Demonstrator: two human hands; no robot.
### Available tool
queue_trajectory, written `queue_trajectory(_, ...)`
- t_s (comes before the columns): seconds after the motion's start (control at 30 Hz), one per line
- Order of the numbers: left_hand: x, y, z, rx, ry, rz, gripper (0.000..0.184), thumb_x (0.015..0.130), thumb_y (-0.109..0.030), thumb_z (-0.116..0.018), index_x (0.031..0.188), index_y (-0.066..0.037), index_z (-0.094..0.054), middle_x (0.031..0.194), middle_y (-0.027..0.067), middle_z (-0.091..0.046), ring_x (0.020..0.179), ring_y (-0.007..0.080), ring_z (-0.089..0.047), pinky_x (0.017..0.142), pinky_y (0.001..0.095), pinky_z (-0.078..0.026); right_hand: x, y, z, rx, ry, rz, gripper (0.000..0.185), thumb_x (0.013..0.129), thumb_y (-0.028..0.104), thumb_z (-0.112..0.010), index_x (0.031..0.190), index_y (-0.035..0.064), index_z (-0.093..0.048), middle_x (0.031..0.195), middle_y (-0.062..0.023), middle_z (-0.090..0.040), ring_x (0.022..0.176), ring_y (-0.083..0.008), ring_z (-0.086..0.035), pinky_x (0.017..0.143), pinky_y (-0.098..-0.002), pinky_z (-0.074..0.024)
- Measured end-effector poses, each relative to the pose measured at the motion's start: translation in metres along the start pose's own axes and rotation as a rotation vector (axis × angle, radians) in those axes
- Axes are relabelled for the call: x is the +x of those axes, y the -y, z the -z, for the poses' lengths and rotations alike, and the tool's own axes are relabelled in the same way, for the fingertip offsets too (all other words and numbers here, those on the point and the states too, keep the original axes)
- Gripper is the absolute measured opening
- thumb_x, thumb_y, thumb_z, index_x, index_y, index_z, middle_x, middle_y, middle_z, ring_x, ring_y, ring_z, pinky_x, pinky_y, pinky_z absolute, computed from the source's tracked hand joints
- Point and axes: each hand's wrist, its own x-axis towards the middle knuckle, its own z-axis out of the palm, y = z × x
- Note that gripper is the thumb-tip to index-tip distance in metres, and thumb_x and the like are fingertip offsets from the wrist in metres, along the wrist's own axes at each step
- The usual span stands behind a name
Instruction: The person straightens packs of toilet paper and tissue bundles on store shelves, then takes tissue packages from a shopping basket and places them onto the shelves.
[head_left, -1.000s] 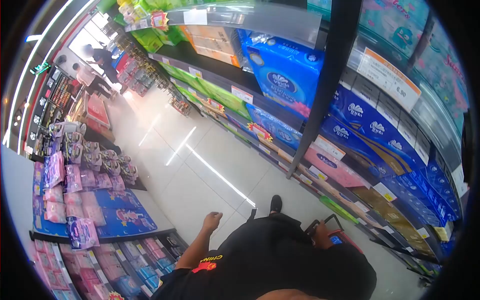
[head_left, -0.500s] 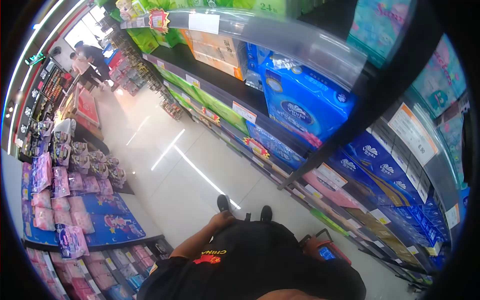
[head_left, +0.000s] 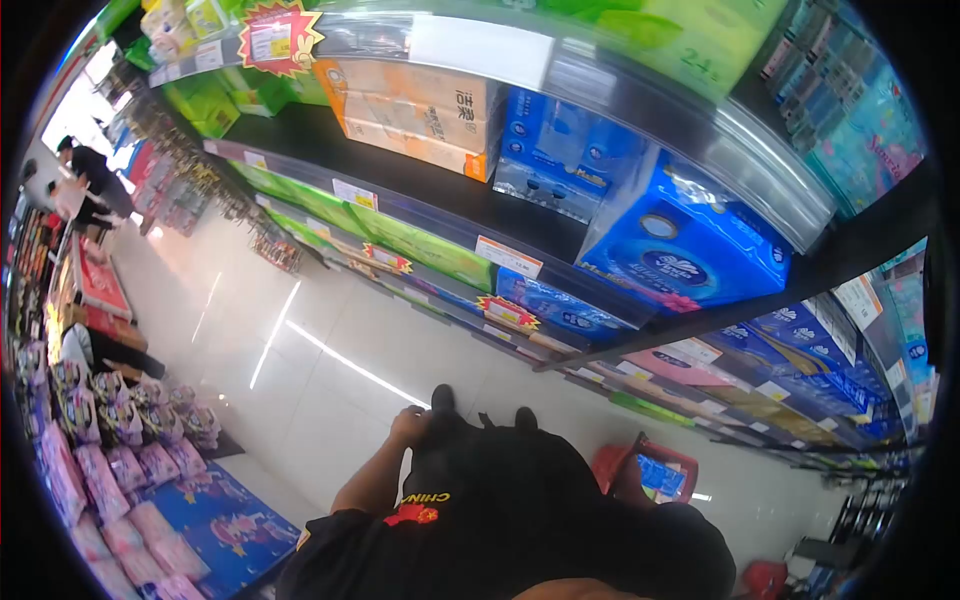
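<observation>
My left hand (head_left: 408, 426) hangs beside my dark shirt, above the tiled floor, its fingers curled in with nothing visible in them. On my other side, my right hand (head_left: 630, 482) is closed on the handle of a red shopping basket (head_left: 688, 478), partly hidden by my arm and shirt. A blue and white package (head_left: 661, 476) lies in the basket. The shelf in front holds a large blue tissue pack (head_left: 685, 250), an orange and white pack (head_left: 405, 115) and green packs (head_left: 425, 240). Neither hand touches the shelf.
A dark shelf post (head_left: 720, 315) slants across the right side. Pink packages (head_left: 125, 465) stand on a display at the left, with a blue mat (head_left: 225, 525) beside them. Two people (head_left: 88, 185) are at the far left end of the aisle. My shoes show below.
The view has turned, so the shelf packs appear larger and the left display sits lower. The basket shows more fully. My left hand stays by my side, slightly farther left in view.
</observation>
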Motion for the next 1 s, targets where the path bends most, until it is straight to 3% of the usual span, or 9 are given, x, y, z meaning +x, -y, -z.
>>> queue_trajectory(0.1, 0.032, 0.013, 0.034, -0.03, 0.02, -0.01, 0.052, 0.086, -0.048, -0.062, 0.11, -0.003, -0.071, 0.116, 0.0202, -0.068, 0.111, 0.0366, -0.063, 0.097, 0.044, -0.049, -0.034, -0.002, -0.053, -0.014, -0.02, 0.05, 0.049, 0.098, 0.054, -0.042, 0.072, 0.014, -0.051, 0.057, -0.0032, -0.046, 0.047, -0.0218, -0.049, 0.045, -0.0385, -0.0432)
queue_trajectory(0.2, 0.055, 0.025, 0.065, 0.021, 0.005, -0.107, 0.052, 0.086, -0.048, -0.062, 0.109, -0.002, -0.071, 0.116, 0.0197, -0.068, 0.113, 0.0372, -0.062, 0.098, 0.0442, -0.048, -0.071, -0.001, -0.111, 0.093, -0.031, -0.081, 0.05, 0.098, 0.055, -0.044, 0.072, 0.0131, -0.052, 0.058, -0.0041, -0.048, 0.048, -0.0221, -0.051, 0.046, -0.0381, -0.0443)
queue_trajectory(0.47, 0.094, 0.026, 0.123, 0.253, 0.1, -0.211, 0.058, 0.088, -0.049, -0.061, 0.116, 0.0, -0.067, 0.117, 0.0223, -0.067, 0.114, 0.037, -0.062, 0.1, 0.0441, -0.047, -0.145, -0.006, -0.206, 0.199, 0.085, -0.218, 0.057, 0.1, 0.057, -0.042, 0.097, 0.0036, -0.064, 0.074, -0.0107, -0.062, 0.061, -0.0253, -0.061, 0.058, -0.0378, -0.0512)
queue_trajectory(0.57, 0.1, 0.008, 0.135, 0.215, 0.107, -0.227, 0.057, 0.087, -0.05, -0.061, 0.116, -0.001, -0.067, 0.116, 0.0218, -0.067, 0.114, 0.037, -0.062, 0.1, 0.044, -0.047, -0.179, 0.0, -0.22, 0.113, 0.208, -0.051, 0.06, 0.1, 0.057, -0.042, 0.104, 0.0013, -0.064, 0.081, -0.0139, -0.066, 0.068, -0.0275, -0.064, 0.065, -0.04, -0.0534)
queue_trajectory(0.67, 0.098, -0.008, 0.134, 0.167, 0.094, -0.249, 0.056, 0.087, -0.05, -0.062, 0.116, -0.002, -0.067, 0.116, 0.0213, -0.067, 0.114, 0.0369, -0.062, 0.1, 0.044, -0.047, -0.153, -0.045, -0.22, -0.691, 0.125, 0.535, 0.062, 0.099, 0.057, -0.044, 0.111, -0.0008, -0.063, 0.091, -0.0169, -0.068, 0.078, -0.0288, -0.067, 0.072, -0.0407, -0.0541)
queue_trajectory(0.73, 0.091, -0.015, 0.131, 0.169, 0.083, -0.272, 0.055, 0.087, -0.05, -0.061, 0.118, -0.004, -0.068, 0.117, 0.0209, -0.067, 0.114, 0.0361, -0.062, 0.1, 0.0441, -0.047, -0.156, -0.045, -0.223, -0.642, 0.176, 0.351, 0.061, 0.099, 0.055, -0.046, 0.112, -0.0024, -0.062, 0.097, -0.0184, -0.068, 0.085, -0.028, -0.068, 0.076, -0.0404, -0.0538)
queue_trajectory(0.83, 0.077, -0.014, 0.122, 0.14, 0.101, -0.334, 0.056, 0.087, -0.05, -0.06, 0.119, -0.004, -0.067, 0.116, 0.0212, -0.068, 0.113, 0.0364, -0.062, 0.099, 0.0423, -0.047, -0.162, -0.046, -0.236, -0.579, 0.221, 0.286, 0.063, 0.098, 0.056, -0.048, 0.112, -0.0043, -0.062, 0.1, -0.0188, -0.067, 0.09, -0.0265, -0.067, 0.078, -0.0403, -0.0536)
queue_trajectory(0.97, 0.067, 0.021, 0.117, 0.23, 0.163, -0.444, 0.048, 0.09, -0.045, -0.057, 0.113, -0.006, -0.069, 0.116, 0.0199, -0.067, 0.111, 0.0377, -0.062, 0.097, 0.0435, -0.048, -0.141, -0.085, -0.23, -0.122, 0.45, -0.058, 0.065, 0.09, 0.056, -0.062, 0.124, 0.001, -0.056, 0.099, -0.0179, -0.067, 0.092, -0.0292, -0.067, 0.076, -0.0422, -0.0532)
queue_trajectory(1.0, 0.069, 0.027, 0.121, 0.245, 0.135, -0.375, 0.051, 0.088, -0.048, -0.059, 0.114, -0.005, -0.069, 0.115, 0.0202, -0.068, 0.111, 0.0373, -0.062, 0.097, 0.0431, -0.049, -0.143, -0.088, -0.228, -0.475, 0.421, 0.295, 0.059, 0.092, 0.051, -0.059, 0.127, 0.0031, -0.055, 0.099, -0.0183, -0.068, 0.091, -0.0302, -0.067, 0.075, -0.0422, -0.0532)
